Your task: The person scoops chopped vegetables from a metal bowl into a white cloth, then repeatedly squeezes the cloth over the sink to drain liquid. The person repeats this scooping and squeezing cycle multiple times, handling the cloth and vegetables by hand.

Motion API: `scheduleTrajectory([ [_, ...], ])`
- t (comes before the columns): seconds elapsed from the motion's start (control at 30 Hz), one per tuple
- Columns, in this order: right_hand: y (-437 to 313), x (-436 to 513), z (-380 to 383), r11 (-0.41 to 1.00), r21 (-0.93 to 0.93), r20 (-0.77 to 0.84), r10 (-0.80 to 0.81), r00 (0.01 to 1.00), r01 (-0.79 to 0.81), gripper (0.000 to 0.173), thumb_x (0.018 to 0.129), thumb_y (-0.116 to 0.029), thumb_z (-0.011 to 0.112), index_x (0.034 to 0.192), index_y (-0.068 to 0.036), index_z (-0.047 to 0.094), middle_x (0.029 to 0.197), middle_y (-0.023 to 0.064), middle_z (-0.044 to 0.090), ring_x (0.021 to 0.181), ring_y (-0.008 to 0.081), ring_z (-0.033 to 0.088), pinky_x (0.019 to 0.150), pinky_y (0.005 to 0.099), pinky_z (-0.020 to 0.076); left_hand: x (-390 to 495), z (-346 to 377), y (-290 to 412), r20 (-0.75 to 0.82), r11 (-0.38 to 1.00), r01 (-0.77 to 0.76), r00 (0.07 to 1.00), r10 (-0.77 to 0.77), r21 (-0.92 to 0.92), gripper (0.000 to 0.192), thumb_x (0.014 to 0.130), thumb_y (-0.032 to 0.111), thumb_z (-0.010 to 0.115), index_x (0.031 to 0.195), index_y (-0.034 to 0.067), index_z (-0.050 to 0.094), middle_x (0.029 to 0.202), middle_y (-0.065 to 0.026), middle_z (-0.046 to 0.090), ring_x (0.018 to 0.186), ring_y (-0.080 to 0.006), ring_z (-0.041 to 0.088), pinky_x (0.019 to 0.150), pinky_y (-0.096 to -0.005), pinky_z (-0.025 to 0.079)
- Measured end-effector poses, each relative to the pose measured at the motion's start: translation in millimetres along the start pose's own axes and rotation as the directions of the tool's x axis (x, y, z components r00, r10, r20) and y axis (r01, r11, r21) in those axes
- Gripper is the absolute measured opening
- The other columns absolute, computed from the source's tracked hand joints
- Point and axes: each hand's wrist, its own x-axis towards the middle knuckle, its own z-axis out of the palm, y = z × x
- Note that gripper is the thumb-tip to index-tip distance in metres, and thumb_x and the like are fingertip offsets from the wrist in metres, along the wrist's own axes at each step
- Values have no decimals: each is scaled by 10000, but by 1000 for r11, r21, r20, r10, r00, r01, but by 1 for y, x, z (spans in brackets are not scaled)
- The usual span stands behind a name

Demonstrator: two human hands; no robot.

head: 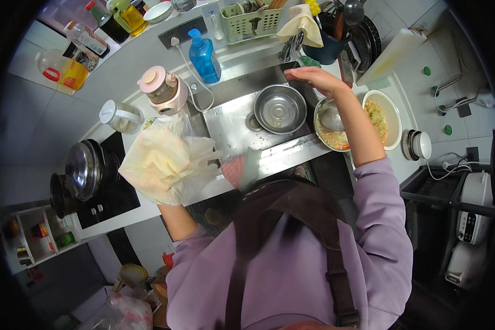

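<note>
A pale yellowish cloth (pixel 165 159), thin and crumpled, drapes over my left hand, left of the sink. The cloth hides that hand's fingers; only the wrist and forearm show below it. My right hand (pixel 315 80) is raised at the sink's back right, empty, with its fingers stretched out near the faucet (pixel 288 48). A round stainless steel bowl (pixel 280 109) sits in the steel sink (pixel 231 123). Under my right forearm, a metal bowl (pixel 317 131) holds shredded vegetables and a round metal utensil (pixel 331 117). Beside it, a white bowl (pixel 397 134) contains more shredded vegetables.
A blue pump bottle (pixel 205 57) and a pink kettle-like appliance (pixel 165 93) stand behind the sink. A lidded pitcher (pixel 119 116) is farther left. Lidded cookware (pixel 82 169) occupies the black cooktop (pixel 126 198). A white cutting board (pixel 392 55) leans at the right.
</note>
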Motion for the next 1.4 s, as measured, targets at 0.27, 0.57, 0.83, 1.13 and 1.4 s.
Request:
scheduleTrajectory([
  [0.27, 7, 41, 48, 478, -875, -276, -368, 888, -74, 113, 719, -239, 623, 772, -140, 611, 845, 39, 608, 963, 250, 513, 795, 451, 363, 3, -7, -4, -20, 999, -38, 999, 37, -35, 372, 913, 209, 396, 1098, -94, 509, 971, -188, 605, 838, -286, 623, 754, -377, 545],
  [0.57, -17, 35, 55, 889, -440, -54, -166, 985, 126, 713, 733, -329, 701, 1369, -190, 411, 1327, 111, 465, 1225, 256, 429, 963, 410, 356, 0, -15, -2, -42, 997, -47, 998, 45, -56, 385, 917, 216, 392, 1112, -97, 502, 1002, -193, 601, 858, -295, 619, 765, -380, 542],
  [0.83, -12, 54, 47, 967, -236, 5, -99, 995, 98, 691, 813, -502, 604, 1379, -154, 413, 1312, 71, 508, 1180, 182, 475, 953, 321, 367, 1, -14, -4, -40, 998, -39, 998, 38, -38, 392, 917, 222, 394, 1119, -98, 497, 1014, -193, 599, 872, -298, 616, 773, -384, 540],
  [1.13, -21, 36, 39, 967, 133, 4, 219, 976, -218, 740, 879, -515, 499, 1450, -139, 216, 1233, 127, 565, 1182, 236, 480, 902, 436, 425, 1, -14, -10, 24, 1000, -16, 1000, 17, -20, 400, 918, 229, 396, 1126, -99, 492, 1027, -193, 596, 888, -302, 612, 782, -390, 536],
  [1.4, -9, 34, 23, 971, 226, -101, 97, 990, -72, 647, 901, -280, 531, 1439, -95, 221, 968, 74, 689, 1093, 89, 524, 969, 371, 275, 4, -28, -14, 56, 976, 131, 991, -122, -173, 428, 914, 268, 417, 1169, -70, 483, 1068, -194, 590, 952, -320, 594, 836, -438, 513],
])
